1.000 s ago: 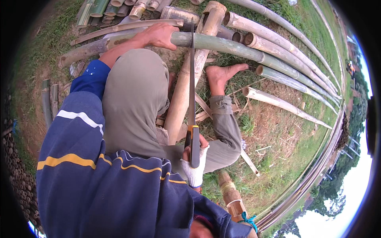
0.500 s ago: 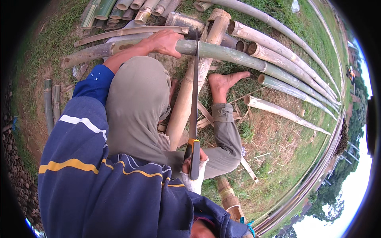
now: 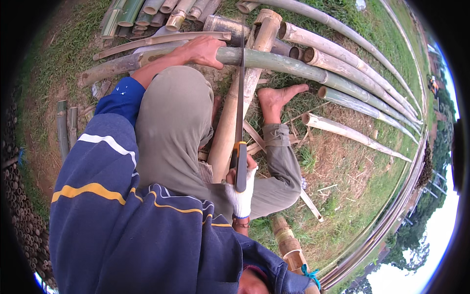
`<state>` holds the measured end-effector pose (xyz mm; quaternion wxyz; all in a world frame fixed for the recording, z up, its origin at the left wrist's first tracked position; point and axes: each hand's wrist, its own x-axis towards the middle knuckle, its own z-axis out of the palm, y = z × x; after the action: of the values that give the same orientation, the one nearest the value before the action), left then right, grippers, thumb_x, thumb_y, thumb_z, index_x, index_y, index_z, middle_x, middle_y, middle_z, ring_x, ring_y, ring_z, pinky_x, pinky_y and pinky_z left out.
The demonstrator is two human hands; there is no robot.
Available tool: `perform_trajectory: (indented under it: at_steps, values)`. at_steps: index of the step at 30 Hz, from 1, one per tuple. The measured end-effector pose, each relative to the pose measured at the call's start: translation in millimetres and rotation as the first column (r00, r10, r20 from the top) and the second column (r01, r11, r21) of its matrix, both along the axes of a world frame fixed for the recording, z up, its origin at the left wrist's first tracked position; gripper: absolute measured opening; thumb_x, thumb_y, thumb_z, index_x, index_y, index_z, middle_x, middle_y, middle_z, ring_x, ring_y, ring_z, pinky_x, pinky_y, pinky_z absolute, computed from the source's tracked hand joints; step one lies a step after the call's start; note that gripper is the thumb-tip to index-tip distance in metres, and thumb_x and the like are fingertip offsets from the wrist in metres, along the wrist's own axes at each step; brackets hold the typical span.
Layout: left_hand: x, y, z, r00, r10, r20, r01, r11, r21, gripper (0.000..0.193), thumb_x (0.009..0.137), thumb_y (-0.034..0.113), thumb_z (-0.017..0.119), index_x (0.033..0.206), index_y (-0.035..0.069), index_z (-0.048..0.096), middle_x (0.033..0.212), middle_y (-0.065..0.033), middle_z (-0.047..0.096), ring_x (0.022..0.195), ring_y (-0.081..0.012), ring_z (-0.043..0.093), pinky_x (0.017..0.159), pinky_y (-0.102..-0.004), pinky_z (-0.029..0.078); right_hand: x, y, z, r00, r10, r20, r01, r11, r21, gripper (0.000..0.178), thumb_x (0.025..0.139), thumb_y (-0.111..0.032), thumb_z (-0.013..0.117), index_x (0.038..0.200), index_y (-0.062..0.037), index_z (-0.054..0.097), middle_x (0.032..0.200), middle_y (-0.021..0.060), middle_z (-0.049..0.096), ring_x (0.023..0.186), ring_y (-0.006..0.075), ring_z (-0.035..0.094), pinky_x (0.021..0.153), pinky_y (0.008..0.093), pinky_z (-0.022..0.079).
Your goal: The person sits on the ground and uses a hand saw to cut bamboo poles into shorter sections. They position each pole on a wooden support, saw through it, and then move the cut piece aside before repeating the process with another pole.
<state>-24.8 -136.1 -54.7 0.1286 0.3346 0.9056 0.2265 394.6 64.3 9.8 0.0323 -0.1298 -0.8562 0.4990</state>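
Observation:
A long green bamboo pole (image 3: 286, 65) lies across a thick pale bamboo log (image 3: 226, 128). My left hand (image 3: 204, 50), bare, grips the pole from above, just left of the blade. In a white knit glove, my right hand (image 3: 243, 188) is wrapped round the black and orange handle of a hand saw (image 3: 240, 110). The saw's long blade stretches away from me and crosses the pole near the log's far end. Whether its teeth have entered the bamboo cannot be made out. My bare foot (image 3: 279, 100) rests under the pole, right of the log.
Several pale bamboo poles (image 3: 342, 41) fan out to the right over grass. Cut green pieces (image 3: 131, 13) are piled at the far left. A split bamboo strip (image 3: 161, 43) lies beyond my left hand. Near my right elbow stands a bamboo piece with a blue tie (image 3: 308, 275).
My right hand has pushed the saw forward, away from me, so the blade reaches farther past the pole. My left hand keeps its hold on the bamboo.

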Motion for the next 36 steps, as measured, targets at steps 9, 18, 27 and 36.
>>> perform_trajectory:
  at_steps: [9, 18, 27, 36]
  values:
    - [3, 35, 7, 0.996, -0.066, 0.065, 0.068, 0.997, -0.024, 0.085, 0.069, 0.047, 0.082, 0.136, -0.005, 0.071, 0.107, -0.0319, 0.078, 0.104, -0.0471, 0.076, 0.098, -0.0525, 0.06, -154, 11, -37, 0.987, -0.026, -0.159, 0.023, 1.0, -0.019, 0.07, 0.088, 0.01, 0.062, 0.154, -0.005, 0.046, 0.124, 0.0116, 0.058, 0.091, 0.0178, 0.058, 0.092, 0.0325, 0.053]
    - [1, 19, 15, 0.994, -0.029, 0.104, 0.032, 0.999, -0.027, 0.087, 0.069, 0.048, 0.083, 0.137, -0.005, 0.071, 0.104, -0.0301, 0.079, 0.102, -0.0469, 0.075, 0.097, -0.0533, 0.059, 24, -7, 25, 0.997, -0.059, 0.057, 0.054, 0.996, 0.078, 0.068, 0.09, 0.003, 0.062, 0.157, -0.0018, 0.046, 0.135, 0.0175, 0.062, 0.116, 0.025, 0.066, 0.106, 0.0378, 0.051]
    - [-4, 34, 7, 0.994, -0.076, 0.073, 0.078, 0.997, -0.022, 0.089, 0.068, 0.047, 0.083, 0.139, -0.006, 0.07, 0.104, -0.0306, 0.079, 0.103, -0.046, 0.076, 0.099, -0.0519, 0.06, -178, 16, -53, 0.967, 0.01, -0.255, -0.009, 1.0, 0.002, 0.066, 0.089, 0.004, 0.066, 0.152, -0.0011, 0.048, 0.134, 0.0176, 0.058, 0.119, 0.0291, 0.061, 0.109, 0.0372, 0.049]
    - [3, 6, 14, 0.994, 0.007, 0.108, -0.003, 0.999, -0.036, 0.081, 0.069, 0.047, 0.084, 0.131, -0.003, 0.073, 0.108, -0.0302, 0.079, 0.101, -0.046, 0.076, 0.095, -0.0534, 0.06, 20, 6, 7, 0.994, -0.037, 0.101, 0.05, 0.99, -0.13, 0.06, 0.101, -0.022, 0.067, 0.153, 0.0, 0.047, 0.137, 0.0169, 0.057, 0.121, 0.0262, 0.06, 0.111, 0.0404, 0.047]
